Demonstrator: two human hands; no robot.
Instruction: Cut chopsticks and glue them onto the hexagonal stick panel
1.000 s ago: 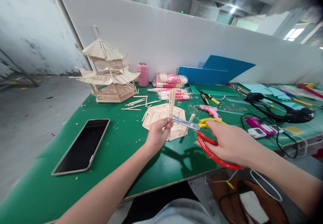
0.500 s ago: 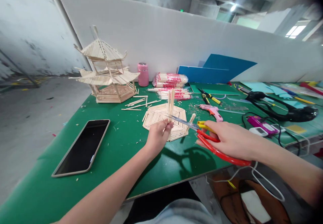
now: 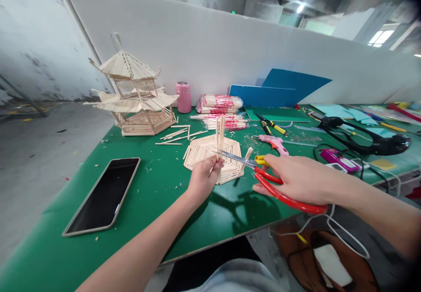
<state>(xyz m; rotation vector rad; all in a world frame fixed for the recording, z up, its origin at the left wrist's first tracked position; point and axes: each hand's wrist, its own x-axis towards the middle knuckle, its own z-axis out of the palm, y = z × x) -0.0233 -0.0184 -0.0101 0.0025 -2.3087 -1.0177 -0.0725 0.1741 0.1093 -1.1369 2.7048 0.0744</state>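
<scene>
My left hand (image 3: 204, 176) pinches the lower part of a few upright wooden sticks (image 3: 221, 129) above a hexagonal stick panel (image 3: 200, 151). In my right hand (image 3: 289, 178) are red-handled scissors (image 3: 269, 176) with yellow on one grip. Their blades point left and reach the sticks just over my left fingertips; whether they are cutting into the wood I cannot tell. A short bundle of sticks (image 3: 248, 154) stands at the panel's right edge. The panel lies flat on the green table, partly hidden by my left hand.
A stick pagoda model (image 3: 134, 94) stands at the back left, beside a pink flask (image 3: 183, 97). A phone (image 3: 103, 195) lies at left. Bagged sticks (image 3: 222, 104), pliers (image 3: 271, 125), a pink glue gun (image 3: 273, 143) and a black headset-like object (image 3: 362, 138) lie behind and right.
The view has shifted slightly, so the whole scene sits a little further left. Both hands, the sticks and the scissors keep nearly the same positions relative to each other.
</scene>
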